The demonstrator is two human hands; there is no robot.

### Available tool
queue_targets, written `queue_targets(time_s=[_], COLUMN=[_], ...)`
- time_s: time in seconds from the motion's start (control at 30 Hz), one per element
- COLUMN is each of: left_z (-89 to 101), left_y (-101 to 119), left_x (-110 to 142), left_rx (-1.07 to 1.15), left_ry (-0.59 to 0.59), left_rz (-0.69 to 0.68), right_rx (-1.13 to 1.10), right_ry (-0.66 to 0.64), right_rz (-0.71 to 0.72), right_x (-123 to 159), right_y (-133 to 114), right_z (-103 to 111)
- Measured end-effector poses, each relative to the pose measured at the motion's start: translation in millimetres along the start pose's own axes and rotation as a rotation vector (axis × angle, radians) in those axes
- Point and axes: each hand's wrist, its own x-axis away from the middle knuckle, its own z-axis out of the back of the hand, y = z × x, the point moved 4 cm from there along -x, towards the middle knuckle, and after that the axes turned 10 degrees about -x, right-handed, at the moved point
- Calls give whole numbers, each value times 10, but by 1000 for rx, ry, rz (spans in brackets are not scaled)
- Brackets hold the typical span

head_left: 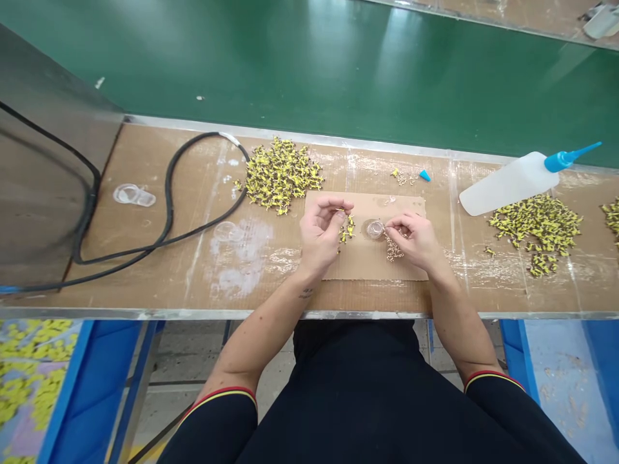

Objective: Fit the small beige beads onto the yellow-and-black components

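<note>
Over a cardboard sheet, my left hand pinches a small yellow-and-black figure between thumb and fingers. Several more such figures lie just beside its fingertips. My right hand is closed in a pinch at the edge of a small clear round dish; whatever its fingertips hold is too small to make out. Under the right fingers lies a little heap of tiny beige pieces, partly hidden by the hand.
Piles of yellow-and-black figures lie at the left and right. A white squeeze bottle leans over the right pile. A blue cap lies behind the cardboard. A black cable loops on the left, near clear plastic cups.
</note>
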Motion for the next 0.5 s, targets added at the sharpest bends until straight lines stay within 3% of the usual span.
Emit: queue_targets(time_s=[0.5], left_z=[-17], left_y=[-3], left_x=[12], left_rx=[-16], left_ry=[-41], left_rz=[47], right_rx=[-12], right_ry=[-2], right_rz=[-21], right_x=[0], right_y=[6], right_z=[-20])
